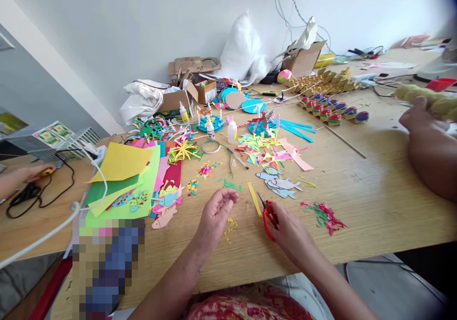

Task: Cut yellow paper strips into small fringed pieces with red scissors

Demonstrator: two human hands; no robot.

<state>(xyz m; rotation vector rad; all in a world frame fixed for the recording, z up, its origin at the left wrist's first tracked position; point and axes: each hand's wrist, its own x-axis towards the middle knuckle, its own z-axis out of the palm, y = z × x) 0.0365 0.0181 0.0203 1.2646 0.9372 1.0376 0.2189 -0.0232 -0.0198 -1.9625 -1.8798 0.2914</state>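
Note:
My right hand (290,232) grips a pair of red-handled scissors (266,220), whose blades point up and away toward the left. A yellow paper strip (254,200) lies on the table just left of the blades. My left hand (218,210) is held over the table with fingers curled in toward the thumb; anything between them is too small to make out. Beside it lie small yellow paper snippets (230,228). Green snippets (231,185) are scattered just beyond its fingertips. Grey paper fish (280,183) lie past the scissors, and red and green shreds (325,216) sit right of my right hand.
Coloured paper sheets (121,163) with paper fish cut-outs lie at left. Glue bottles (232,132), a tape ring (211,146) and a pen (240,159) stand or lie mid-table. Painted egg-carton pieces (333,109) are far right, near another person's hand (416,115). Another hand (34,173) is at left.

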